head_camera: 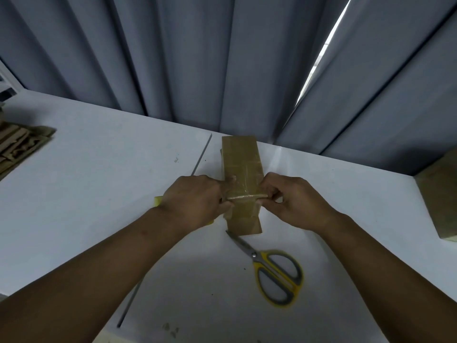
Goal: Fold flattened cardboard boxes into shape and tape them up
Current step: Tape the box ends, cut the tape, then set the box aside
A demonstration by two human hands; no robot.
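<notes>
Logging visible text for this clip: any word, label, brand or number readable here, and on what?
None can be read.
The cardboard box is plain brown under clear tape.
The scissors are too blurred to show any brand.
The flattened cardboard stack and the box at the right edge show no print.

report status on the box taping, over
Hands busy: left hand grips cardboard box, right hand pinches tape strip across it. Closed scissors by its near end, nothing blocking.

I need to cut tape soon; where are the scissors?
Head view: the scissors lie on the table right of centre, just nearer the person than the cardboard box.
</notes>
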